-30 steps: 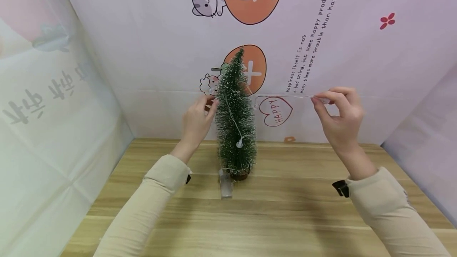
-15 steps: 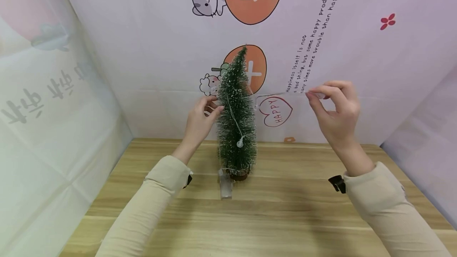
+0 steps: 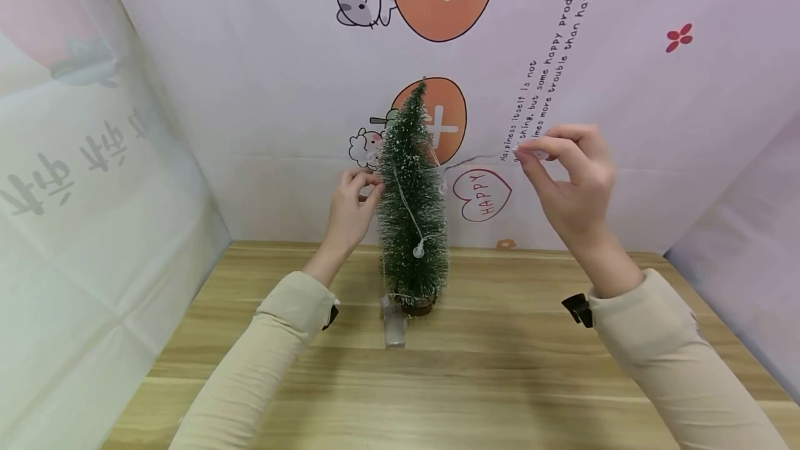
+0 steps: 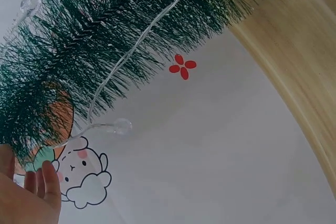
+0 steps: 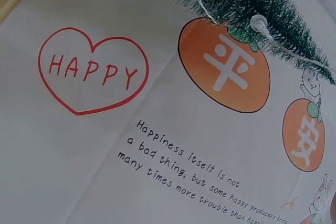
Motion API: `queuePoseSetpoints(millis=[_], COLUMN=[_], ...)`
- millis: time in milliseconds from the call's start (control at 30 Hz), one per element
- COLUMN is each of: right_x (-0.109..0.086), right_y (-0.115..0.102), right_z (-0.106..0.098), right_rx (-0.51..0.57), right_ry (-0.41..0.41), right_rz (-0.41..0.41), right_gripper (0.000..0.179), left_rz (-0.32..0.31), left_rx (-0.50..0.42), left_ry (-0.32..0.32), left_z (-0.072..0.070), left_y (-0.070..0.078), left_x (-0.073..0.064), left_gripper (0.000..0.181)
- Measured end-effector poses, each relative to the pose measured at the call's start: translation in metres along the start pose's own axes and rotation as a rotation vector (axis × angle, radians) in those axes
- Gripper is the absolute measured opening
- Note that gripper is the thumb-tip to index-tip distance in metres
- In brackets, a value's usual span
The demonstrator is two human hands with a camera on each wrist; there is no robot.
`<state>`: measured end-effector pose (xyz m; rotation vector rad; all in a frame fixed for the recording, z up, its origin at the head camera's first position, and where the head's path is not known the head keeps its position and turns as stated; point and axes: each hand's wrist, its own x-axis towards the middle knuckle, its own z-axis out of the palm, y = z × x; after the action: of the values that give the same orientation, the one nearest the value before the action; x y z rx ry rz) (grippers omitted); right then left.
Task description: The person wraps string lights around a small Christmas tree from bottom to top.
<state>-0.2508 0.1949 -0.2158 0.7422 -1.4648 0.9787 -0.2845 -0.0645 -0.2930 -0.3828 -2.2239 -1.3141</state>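
Observation:
A small green Christmas tree (image 3: pixel 412 200) with white-dusted bristles stands upright on a round brown base (image 3: pixel 417 307). A clear string of bulb lights (image 3: pixel 409 210) runs around it, with a round bulb (image 3: pixel 419 250) hanging at its front. My left hand (image 3: pixel 350 210) touches the tree's left side; in the left wrist view several of its fingers (image 4: pixel 50 184) look relaxed beside the bristles. To the right of the tree, my right hand (image 3: pixel 571 179) pinches the light string's free stretch between thumb and forefinger; the wire runs slackly back to the tree.
A clear battery box (image 3: pixel 394 325) lies on the wooden table (image 3: pixel 475 387) in front of the base. Close behind the tree hangs a printed white cloth (image 3: pixel 281 89), with more cloth at both sides.
My right hand has moved left and upward with the light string, nearer the tree, and the wire has gone slacker. The treetop swayed right and came back; my left hand shifted only slightly.

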Motion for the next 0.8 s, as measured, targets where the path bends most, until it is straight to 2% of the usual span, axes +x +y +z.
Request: queuePoseSetpoints(millis=[167, 367, 633, 800], right_x=[0.005, 0.014, 0.025, 0.032], right_y=[-0.003, -0.007, -0.01, -0.011], right_z=[0.007, 0.012, 0.021, 0.027], right_rx=[0.006, -0.004, 0.002, 0.003], right_ry=[-0.003, -0.01, -0.028, -0.039], right_rz=[-0.007, 0.017, 0.02, -0.004], right_gripper=[0.014, 0.011, 0.006, 0.007], left_rz=[0.011, -0.007, 0.001, -0.018], left_rx=[-0.01, -0.03, -0.037, -0.048], left_ry=[-0.012, -0.024, 0.016, 0.014], left_z=[0.001, 0.002, 0.003, 0.003], left_y=[-0.002, -0.002, -0.003, -0.003], left_x=[0.001, 0.001, 0.0, 0.001], left_gripper=[0.016, 0.017, 0.016, 0.02])
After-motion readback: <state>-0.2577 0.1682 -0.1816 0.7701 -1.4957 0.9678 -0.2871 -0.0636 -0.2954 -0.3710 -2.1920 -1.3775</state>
